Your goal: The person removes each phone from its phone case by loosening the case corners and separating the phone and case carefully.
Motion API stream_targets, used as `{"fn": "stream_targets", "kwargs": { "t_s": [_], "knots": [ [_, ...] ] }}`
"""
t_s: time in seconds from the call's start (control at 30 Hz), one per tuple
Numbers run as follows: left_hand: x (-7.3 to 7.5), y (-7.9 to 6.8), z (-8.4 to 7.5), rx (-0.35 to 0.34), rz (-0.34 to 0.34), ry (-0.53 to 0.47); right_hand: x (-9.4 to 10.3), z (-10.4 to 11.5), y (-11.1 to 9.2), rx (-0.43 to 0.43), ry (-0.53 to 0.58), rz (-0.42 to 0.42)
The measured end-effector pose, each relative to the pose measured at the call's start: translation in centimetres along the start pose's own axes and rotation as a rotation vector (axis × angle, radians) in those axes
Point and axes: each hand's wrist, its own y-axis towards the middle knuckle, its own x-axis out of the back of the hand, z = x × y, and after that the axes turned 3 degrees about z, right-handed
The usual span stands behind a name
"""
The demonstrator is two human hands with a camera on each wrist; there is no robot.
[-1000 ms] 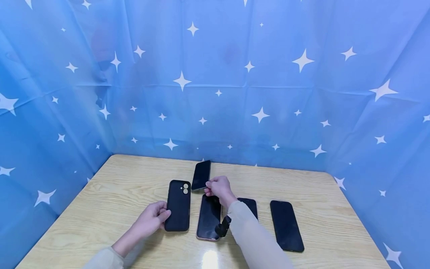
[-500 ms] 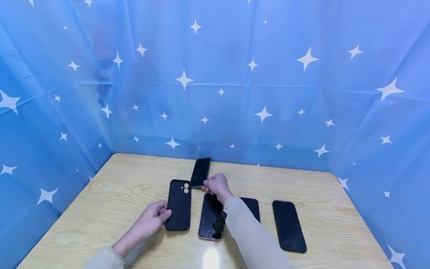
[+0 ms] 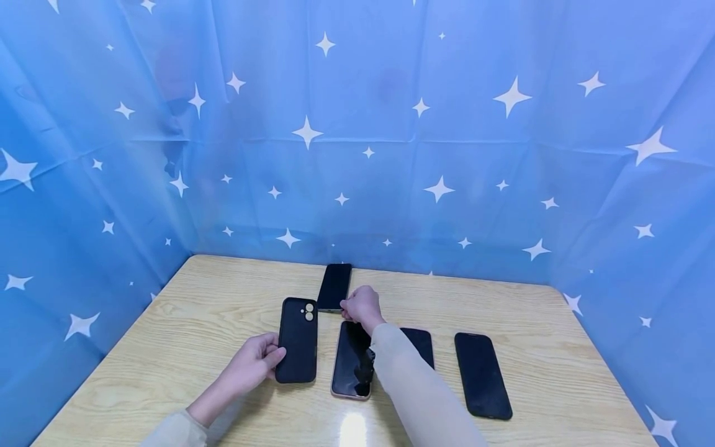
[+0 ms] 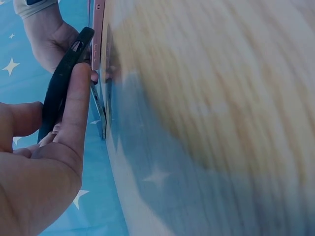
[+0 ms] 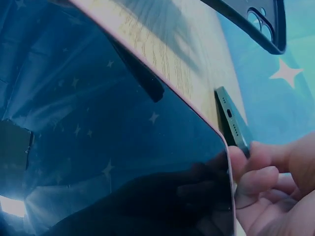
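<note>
A black phone case (image 3: pixel 298 340) stands raised in my left hand (image 3: pixel 254 366), its open inside and camera cutouts facing me. In the left wrist view, the thumb and fingers grip the case (image 4: pixel 61 81) by its edge. At the back of the table, my right hand (image 3: pixel 362 307) pinches the near right corner of a dark phone (image 3: pixel 335 285). In the right wrist view, the bottom edge of this phone (image 5: pixel 231 118), with its charging port, shows beside the fingers (image 5: pixel 270 157). Its near end looks lifted off the wood, the far end lower.
A pink-edged phone (image 3: pixel 350 366) lies screen up under my right wrist. Right of it, another phone (image 3: pixel 419 344) is partly covered by my sleeve. A black phone-shaped slab (image 3: pixel 483 375) lies farther right on the wooden table (image 3: pixel 558 372). A blue star-patterned curtain (image 3: pixel 380 205) hangs behind.
The far phone and my right hand have shifted slightly away from me. My left hand keeps the case in place. The head view has turned a little.
</note>
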Motion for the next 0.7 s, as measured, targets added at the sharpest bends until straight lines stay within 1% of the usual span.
{"fn": "stream_targets", "kwargs": {
  "t_s": [0.13, 0.33, 0.57, 0.7],
  "knots": [
    [0.0, 0.0, -0.1, 0.006, -0.005, 0.006, 0.1, 0.1, -0.3, -0.001, -0.032, 0.003],
    [-0.1, 0.1, -0.1, 0.002, -0.001, 0.029, 0.6, 0.1, -0.6, 0.029, -0.064, 0.008],
    [0.1, 0.0, -0.3, 0.02, -0.004, 0.046, 2.1, -0.1, -0.8, 0.051, 0.031, 0.033],
    [0.1, 0.1, -0.4, 0.026, -0.007, 0.059, 3.2, -0.4, -1.3, 0.084, 0.024, 0.047]
  ]
}}
